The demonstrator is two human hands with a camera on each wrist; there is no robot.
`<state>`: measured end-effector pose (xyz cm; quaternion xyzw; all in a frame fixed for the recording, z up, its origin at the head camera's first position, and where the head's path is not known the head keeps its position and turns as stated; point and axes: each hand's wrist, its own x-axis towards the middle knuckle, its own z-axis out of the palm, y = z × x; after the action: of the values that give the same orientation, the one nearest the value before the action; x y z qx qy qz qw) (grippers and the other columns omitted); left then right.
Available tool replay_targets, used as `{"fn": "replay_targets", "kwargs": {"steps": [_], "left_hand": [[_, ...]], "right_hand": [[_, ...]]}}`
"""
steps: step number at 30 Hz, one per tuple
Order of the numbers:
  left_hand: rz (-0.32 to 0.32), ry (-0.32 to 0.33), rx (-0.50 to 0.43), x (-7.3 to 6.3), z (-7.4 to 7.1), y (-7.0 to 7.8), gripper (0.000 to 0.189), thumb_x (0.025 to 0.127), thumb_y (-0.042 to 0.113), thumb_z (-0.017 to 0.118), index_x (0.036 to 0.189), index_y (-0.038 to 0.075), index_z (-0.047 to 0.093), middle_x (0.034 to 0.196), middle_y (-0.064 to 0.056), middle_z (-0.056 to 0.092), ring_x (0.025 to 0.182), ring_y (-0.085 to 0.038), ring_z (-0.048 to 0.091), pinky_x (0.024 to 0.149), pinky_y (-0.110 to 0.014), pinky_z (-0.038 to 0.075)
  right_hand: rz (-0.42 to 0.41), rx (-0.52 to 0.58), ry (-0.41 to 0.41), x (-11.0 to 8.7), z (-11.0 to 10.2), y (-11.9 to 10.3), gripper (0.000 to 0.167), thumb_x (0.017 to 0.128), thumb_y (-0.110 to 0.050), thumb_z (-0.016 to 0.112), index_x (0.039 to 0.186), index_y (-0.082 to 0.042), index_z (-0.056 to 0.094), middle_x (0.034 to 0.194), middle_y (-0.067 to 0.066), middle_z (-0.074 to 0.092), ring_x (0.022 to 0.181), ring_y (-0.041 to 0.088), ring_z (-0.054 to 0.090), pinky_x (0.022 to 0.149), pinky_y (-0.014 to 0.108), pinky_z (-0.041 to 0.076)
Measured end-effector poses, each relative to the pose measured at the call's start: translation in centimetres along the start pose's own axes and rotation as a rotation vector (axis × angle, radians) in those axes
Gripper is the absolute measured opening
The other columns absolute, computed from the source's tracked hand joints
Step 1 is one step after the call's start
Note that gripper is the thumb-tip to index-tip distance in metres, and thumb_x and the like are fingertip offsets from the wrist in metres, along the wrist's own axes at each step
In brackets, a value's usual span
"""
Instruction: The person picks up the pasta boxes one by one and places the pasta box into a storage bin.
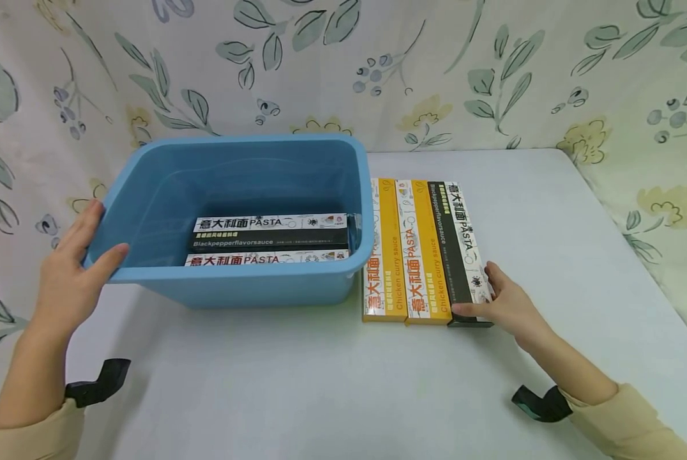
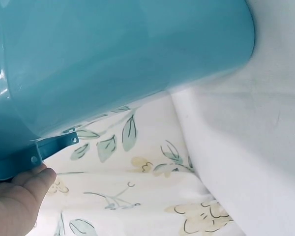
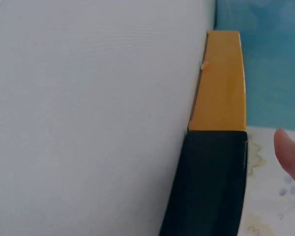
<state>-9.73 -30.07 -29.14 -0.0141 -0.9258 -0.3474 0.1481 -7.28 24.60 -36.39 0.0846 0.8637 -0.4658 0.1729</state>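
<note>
My left hand [image 1: 70,271] holds the left rim of a blue plastic bin [image 1: 251,287], thumb over the front-left corner. In the left wrist view, its fingers [image 2: 32,184] curl at the bin's handle [image 2: 19,162]. Inside the bin lie a black pasta box [image 1: 269,241] and a second pasta box [image 1: 263,258], partly hidden by the front rim. My right hand [image 1: 513,310] is around the near end of another black pasta box [image 1: 464,255]. Its thumb [image 3: 290,155] stands apart from that box in the right wrist view.
Two yellow chicken curry pasta boxes, one in the middle [image 1: 421,268] and one beside the bin [image 1: 385,268], lie side by side with the black one. All rest on a white table [image 1: 297,383]. A floral cloth [image 1: 412,70] hangs behind.
</note>
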Motion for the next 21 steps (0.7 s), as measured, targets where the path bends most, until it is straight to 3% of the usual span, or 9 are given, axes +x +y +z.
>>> {"fn": "replay_targets", "kwargs": {"steps": [6,12,21], "left_hand": [[0.004,-0.003,0.004,0.0,0.0,-0.3,0.066,0.098,0.025,0.048,0.156,0.018,0.018,0.161,-0.010,0.014,0.143,-0.048,0.012,0.101,-0.075,0.010],[-0.003,-0.017,-0.007,0.0,-0.2,-0.4,0.067,0.098,0.024,0.048,0.156,0.018,0.016,0.161,-0.012,0.013,0.143,-0.048,0.011,0.102,-0.075,0.007],[-0.008,-0.014,0.004,0.0,-0.1,-0.3,0.066,0.099,0.024,0.048,0.156,0.019,0.016,0.161,-0.011,0.013,0.143,-0.049,0.011,0.102,-0.075,0.009]], "right_hand": [[-0.011,-0.027,0.018,0.3,0.7,0.7,0.122,0.071,-0.028,0.087,0.153,0.005,0.003,0.142,0.027,0.036,0.116,0.036,0.041,0.093,0.045,0.036],[0.006,-0.060,0.037,0.4,1.3,0.7,0.128,0.068,-0.026,0.089,0.153,0.005,-0.001,0.140,0.028,0.035,0.114,0.038,0.040,0.091,0.045,0.036],[0.019,-0.092,0.021,0.2,0.8,0.7,0.133,0.067,-0.026,0.090,0.151,0.008,-0.008,0.147,0.036,0.024,0.121,0.043,0.035,0.099,0.054,0.033]]}}
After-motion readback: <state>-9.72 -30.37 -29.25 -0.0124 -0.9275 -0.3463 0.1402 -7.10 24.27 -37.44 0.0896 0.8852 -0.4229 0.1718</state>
